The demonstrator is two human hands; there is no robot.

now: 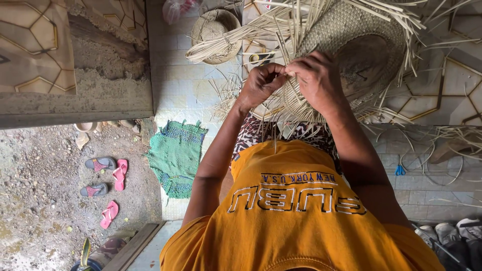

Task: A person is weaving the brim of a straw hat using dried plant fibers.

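- Pinching one pale straw strand (287,70) between closed fingertips of left hand (261,84) and right hand (317,80), at the near edge of a half-woven straw mat (351,35).
- Judged light, springy, brittle if creased; best gripped near the woven edge.
- Tan, tight weave, loose ends fanning outward, resting over the lap.
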